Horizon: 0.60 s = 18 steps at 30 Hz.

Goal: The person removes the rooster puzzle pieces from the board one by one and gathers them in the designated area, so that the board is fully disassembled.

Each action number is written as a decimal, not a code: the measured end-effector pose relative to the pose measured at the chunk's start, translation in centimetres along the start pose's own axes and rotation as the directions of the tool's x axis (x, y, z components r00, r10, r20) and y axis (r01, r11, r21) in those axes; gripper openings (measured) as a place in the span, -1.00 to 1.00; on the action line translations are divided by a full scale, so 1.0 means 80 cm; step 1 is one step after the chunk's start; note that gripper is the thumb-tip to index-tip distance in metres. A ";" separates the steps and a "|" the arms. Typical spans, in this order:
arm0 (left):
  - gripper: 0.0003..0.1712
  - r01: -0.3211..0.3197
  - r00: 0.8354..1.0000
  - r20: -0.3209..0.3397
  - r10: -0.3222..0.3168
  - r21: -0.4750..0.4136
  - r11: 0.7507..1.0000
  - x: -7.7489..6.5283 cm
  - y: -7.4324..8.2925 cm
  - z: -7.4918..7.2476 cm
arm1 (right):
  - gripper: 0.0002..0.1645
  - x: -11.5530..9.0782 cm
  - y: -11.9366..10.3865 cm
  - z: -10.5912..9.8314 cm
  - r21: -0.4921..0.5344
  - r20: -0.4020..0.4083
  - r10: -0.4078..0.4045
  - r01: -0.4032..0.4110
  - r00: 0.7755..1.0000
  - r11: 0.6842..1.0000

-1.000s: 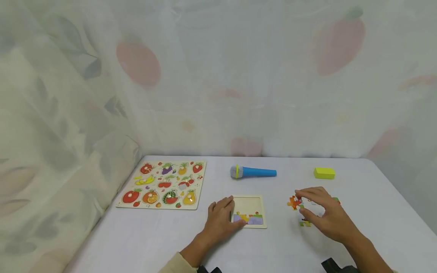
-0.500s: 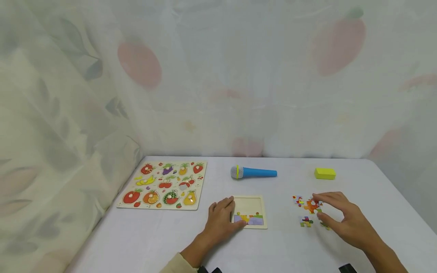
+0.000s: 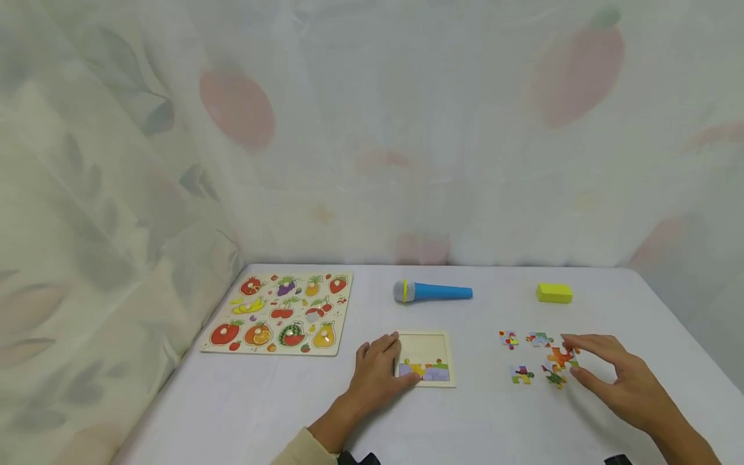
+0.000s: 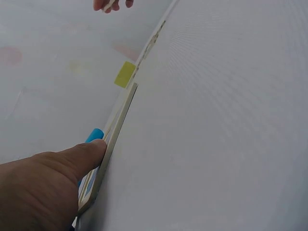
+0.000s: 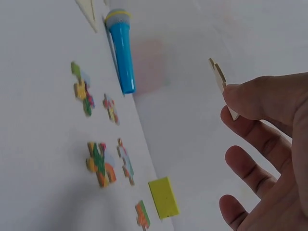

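Observation:
My left hand [image 3: 376,373] holds the small wooden puzzle tray [image 3: 451,358] at its left side, thumb on the front rim. Purple, yellow and green pieces [image 3: 437,372] fill the tray's front part; its back part shows bare wood. Over to the right, my right hand [image 3: 630,384] pinches an orange jigsaw piece [image 3: 560,356] between thumb and index finger, above the table. The right wrist view shows this piece [image 5: 219,78] edge-on, with the other fingers loosely bent. Several loose jigsaw pieces lie below and beside it, among them a green one [image 3: 555,377] and a purple-yellow one [image 3: 522,374].
A fruit knob puzzle board [image 3: 273,339] lies at the left of the white table. Behind the tray is a blue toy microphone [image 3: 443,292]. A yellow block [image 3: 554,293] sits at the back right. Patterned curtains [image 3: 325,161] stand behind and at the left.
My right hand has moved right with the pinched orange piece, uncovering the loose pieces on the table. The left hand stays at the tray.

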<state>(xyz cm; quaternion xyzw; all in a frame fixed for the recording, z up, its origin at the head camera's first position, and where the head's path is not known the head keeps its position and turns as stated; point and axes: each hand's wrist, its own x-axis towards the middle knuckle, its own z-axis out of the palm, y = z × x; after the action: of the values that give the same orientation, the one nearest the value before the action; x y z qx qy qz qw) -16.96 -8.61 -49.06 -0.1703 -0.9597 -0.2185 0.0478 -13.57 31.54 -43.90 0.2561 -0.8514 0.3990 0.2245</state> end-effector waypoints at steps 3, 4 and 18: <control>-0.06 0.001 1.000 0.002 -0.001 0.003 1.000 0.000 0.000 0.000 | -0.28 -0.004 0.006 -0.004 -0.004 0.007 0.026 -0.026 1.000 1.000; -0.06 0.001 1.000 0.002 -0.001 0.002 1.000 0.000 0.000 0.000 | -0.29 -0.006 0.008 -0.006 -0.006 0.009 0.031 -0.031 0.999 1.000; -0.06 -0.002 1.000 0.000 0.002 0.002 1.000 0.002 0.000 0.000 | -0.37 -0.034 0.042 -0.019 -0.098 0.011 0.175 -0.173 0.985 0.980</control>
<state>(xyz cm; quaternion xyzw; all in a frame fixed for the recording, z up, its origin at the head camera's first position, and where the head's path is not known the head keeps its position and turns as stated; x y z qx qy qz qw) -17.10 -8.55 -49.03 -0.1713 -0.9597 -0.2177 0.0481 -13.29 35.32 -46.51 0.1734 -0.8910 0.3728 0.1925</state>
